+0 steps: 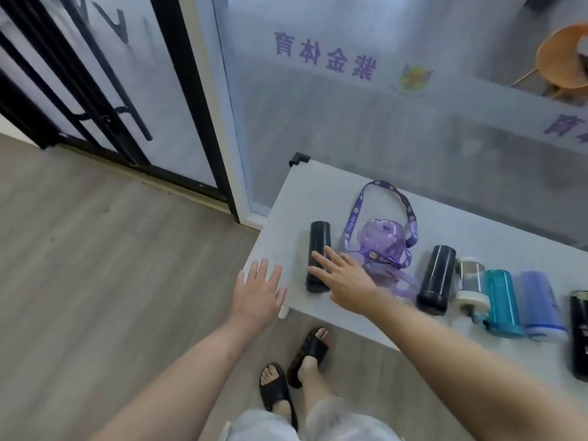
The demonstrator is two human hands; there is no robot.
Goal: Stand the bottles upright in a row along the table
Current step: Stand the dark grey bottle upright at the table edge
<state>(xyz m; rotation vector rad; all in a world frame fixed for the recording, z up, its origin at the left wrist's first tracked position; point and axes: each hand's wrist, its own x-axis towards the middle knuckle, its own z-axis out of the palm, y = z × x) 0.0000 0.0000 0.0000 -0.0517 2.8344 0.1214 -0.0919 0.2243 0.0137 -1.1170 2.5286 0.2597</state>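
Note:
Several bottles lie on their sides along the white table (318, 189). From left: a black flask (319, 237), a purple bottle (383, 240) with a patterned strap, a second black flask (437, 278), a clear bottle (470, 283), a teal bottle (502, 300), a lilac bottle (541, 303) and a dark bottle (578, 332) cut off by the right edge. My right hand (343, 278) is spread open, fingertips over the leftmost black flask. My left hand (259, 294) hovers open at the table's left corner, holding nothing.
Frosted glass panels with purple lettering (324, 55) stand right behind the table. A black-framed door (105, 100) is at the left. Grey wood floor (95, 249) lies left of the table. My feet in black sandals (296, 367) stand at the table's front edge.

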